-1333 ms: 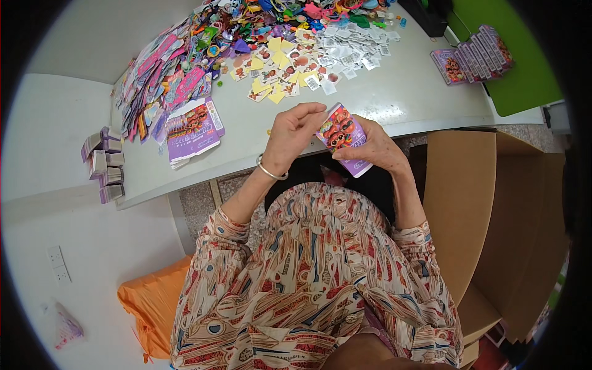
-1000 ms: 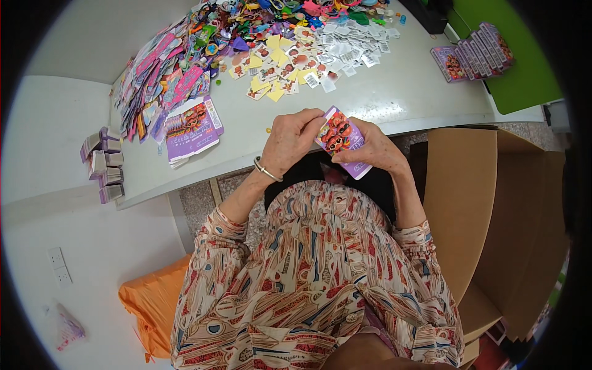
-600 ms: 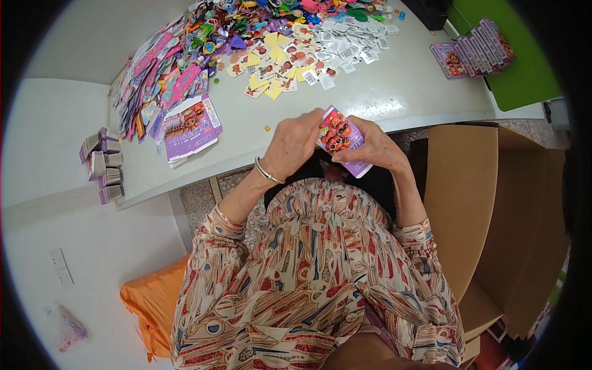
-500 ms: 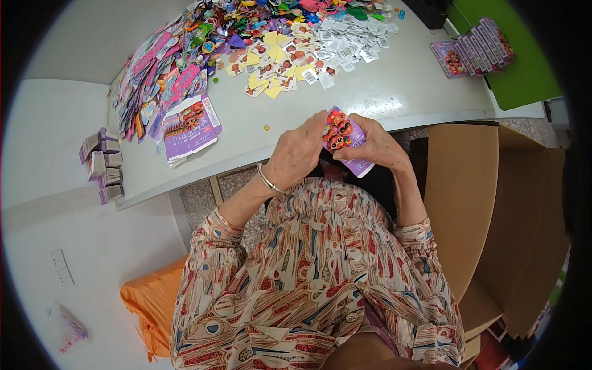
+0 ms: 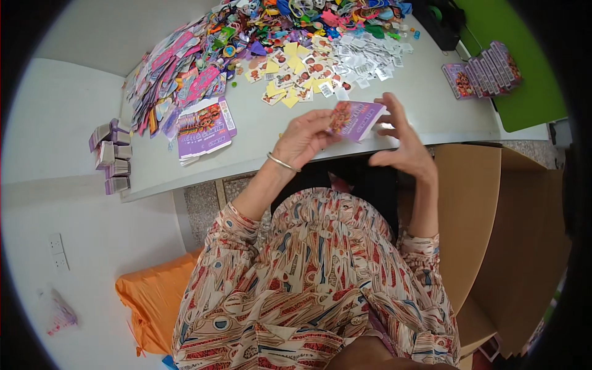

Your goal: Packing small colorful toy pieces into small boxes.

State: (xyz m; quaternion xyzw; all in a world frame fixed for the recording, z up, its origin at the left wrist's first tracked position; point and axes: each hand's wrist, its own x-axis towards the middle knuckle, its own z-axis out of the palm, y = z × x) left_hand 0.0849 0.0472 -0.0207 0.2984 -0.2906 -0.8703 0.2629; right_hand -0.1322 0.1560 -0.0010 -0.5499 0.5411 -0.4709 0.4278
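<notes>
My left hand (image 5: 305, 137), with a bangle at its wrist, grips a small purple carton (image 5: 364, 118) by its left end between thumb and fingers. The carton has a picture of cartoon figures on it and is held tilted just above the table's front edge. At its right end a pale edge or flap shows. My right hand (image 5: 407, 148) is beside that end, thumb and fingers spread apart. Whether its fingertips touch the carton I cannot tell. A stack of flat purple cartons (image 5: 206, 139) lies on the table to the left.
Farther back lie a heap of small colourful toys (image 5: 265, 31), printed cards (image 5: 308, 71), white packets (image 5: 376, 52) and pink-purple sheets (image 5: 166, 74). Filled-out purple boxes (image 5: 484, 77) stand at right on a green mat (image 5: 536, 86). An open cardboard box (image 5: 468, 197) is below right; an orange bag (image 5: 157, 299) below left.
The carton has moved up and turned, its far end now pointing right. My right hand has let go of its face and opened; my left hand keeps hold. The view has shifted slightly.
</notes>
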